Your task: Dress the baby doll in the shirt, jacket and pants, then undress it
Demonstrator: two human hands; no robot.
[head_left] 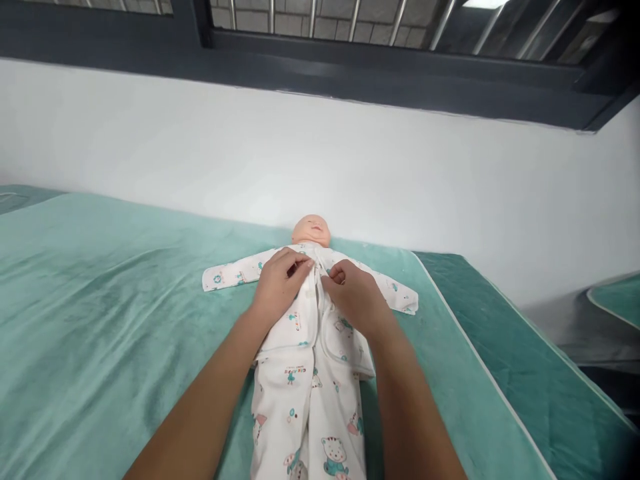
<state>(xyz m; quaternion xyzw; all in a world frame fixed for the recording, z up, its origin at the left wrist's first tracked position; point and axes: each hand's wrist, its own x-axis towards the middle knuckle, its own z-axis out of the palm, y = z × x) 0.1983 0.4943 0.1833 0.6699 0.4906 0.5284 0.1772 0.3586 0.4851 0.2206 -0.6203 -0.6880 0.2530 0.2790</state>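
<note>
A baby doll [311, 230] lies on its back with its head toward the wall. It wears a white printed baby jacket [293, 327], sleeves spread to both sides, and matching printed trousers [330, 427]. At the chest, my left hand [281, 280] pinches the jacket's front edge on the left side of the opening. Across from it, my right hand [354, 293] has curled fingers closed on the opposite front edge. Below the hands the two front panels hang apart a little. The fingertips partly hide the cloth between them.
A light green sheet [125, 300] covers the bed under the doll, slightly wrinkled at left. Darker green bedding [500, 333] shows along the right. Behind stands a white wall [250, 160] with a dark-framed barred window [350, 67] above.
</note>
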